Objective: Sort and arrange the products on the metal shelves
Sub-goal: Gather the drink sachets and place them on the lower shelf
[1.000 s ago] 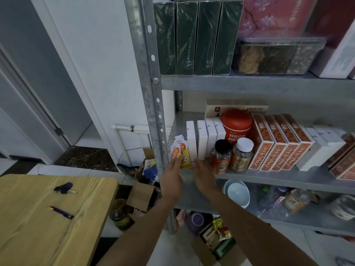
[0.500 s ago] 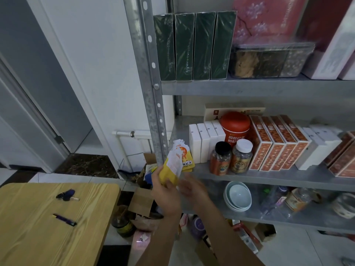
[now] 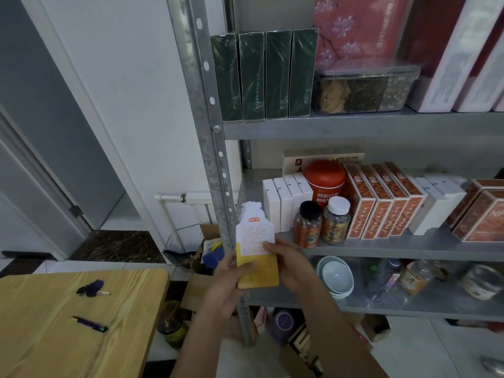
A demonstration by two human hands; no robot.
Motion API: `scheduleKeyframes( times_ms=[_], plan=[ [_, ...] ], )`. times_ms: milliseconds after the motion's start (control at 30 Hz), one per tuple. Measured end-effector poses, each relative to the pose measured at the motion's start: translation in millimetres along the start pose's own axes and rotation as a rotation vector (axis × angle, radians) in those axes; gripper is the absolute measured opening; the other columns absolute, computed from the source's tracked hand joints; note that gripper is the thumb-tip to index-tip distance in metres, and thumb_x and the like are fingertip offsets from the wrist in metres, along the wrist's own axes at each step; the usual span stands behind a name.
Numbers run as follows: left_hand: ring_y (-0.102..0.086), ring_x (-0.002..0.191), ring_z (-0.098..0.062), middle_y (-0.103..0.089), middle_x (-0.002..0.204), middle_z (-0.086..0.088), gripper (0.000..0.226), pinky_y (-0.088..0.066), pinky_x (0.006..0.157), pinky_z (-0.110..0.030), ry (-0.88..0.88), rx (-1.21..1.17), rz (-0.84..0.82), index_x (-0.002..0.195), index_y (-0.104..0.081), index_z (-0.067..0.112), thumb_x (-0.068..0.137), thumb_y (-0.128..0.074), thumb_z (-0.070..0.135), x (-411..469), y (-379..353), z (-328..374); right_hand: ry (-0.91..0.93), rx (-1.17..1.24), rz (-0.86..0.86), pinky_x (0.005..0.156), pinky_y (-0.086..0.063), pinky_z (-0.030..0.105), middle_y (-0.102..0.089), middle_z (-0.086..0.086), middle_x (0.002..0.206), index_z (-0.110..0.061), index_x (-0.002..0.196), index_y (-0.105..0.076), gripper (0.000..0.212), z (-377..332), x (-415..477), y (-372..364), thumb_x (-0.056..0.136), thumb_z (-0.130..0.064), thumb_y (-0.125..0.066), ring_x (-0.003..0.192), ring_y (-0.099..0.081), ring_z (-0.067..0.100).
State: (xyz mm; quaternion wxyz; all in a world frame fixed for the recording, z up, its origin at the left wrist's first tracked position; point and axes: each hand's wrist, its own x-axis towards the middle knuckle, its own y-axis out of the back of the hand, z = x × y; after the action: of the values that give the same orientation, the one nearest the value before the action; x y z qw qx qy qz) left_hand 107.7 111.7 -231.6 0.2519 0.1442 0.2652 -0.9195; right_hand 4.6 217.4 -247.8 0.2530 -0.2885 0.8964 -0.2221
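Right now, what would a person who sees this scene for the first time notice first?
First come the pouches, yellow and white, gripped by the left hand and the right hand in front of the post. Next is the red tin on the middle shelf, with a row of orange boxes to its right. Above, four green boxes stand upright on the upper shelf.

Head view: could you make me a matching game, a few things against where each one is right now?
Things:
1. green boxes
2. bowls
3. keys
4. pouches

Places:
A. on the table
B. held by left hand and right hand
C. on the top shelf
D. on the low shelf

Pairs: 1-C, 2-D, 3-A, 4-B
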Motion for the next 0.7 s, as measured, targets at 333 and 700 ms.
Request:
scheduleKeyframes(
  times_ms=[333,700],
  plan=[
    [-0.065,0.106,-0.032,-0.071,0.109,-0.016,0.030,-0.050,0.098,-0.047,0.010,0.365,-0.095,0.114,-0.067,0.004,0.085,-0.066,-0.003,-10,-9,7,0.056,-0.237,-0.091,0.095,-0.053,0.044,-0.070,0.015,0.116,-0.005,0.121,-0.063,0.040,-16,-18,-2,0.082,-0.004,-0.071,0.108,-0.067,0.031],
    [-0.072,0.092,-0.026,-0.075,0.098,-0.011,0.021,-0.057,0.079,-0.037,0.076,0.321,-0.134,0.100,-0.071,0.010,0.081,-0.070,0.001,-7,-21,1,0.097,-0.190,0.040,0.077,-0.059,0.037,-0.074,0.013,0.105,-0.001,0.114,-0.065,0.033,-20,-29,-1,0.082,0.000,-0.072,0.096,-0.072,0.028]
  ],
)
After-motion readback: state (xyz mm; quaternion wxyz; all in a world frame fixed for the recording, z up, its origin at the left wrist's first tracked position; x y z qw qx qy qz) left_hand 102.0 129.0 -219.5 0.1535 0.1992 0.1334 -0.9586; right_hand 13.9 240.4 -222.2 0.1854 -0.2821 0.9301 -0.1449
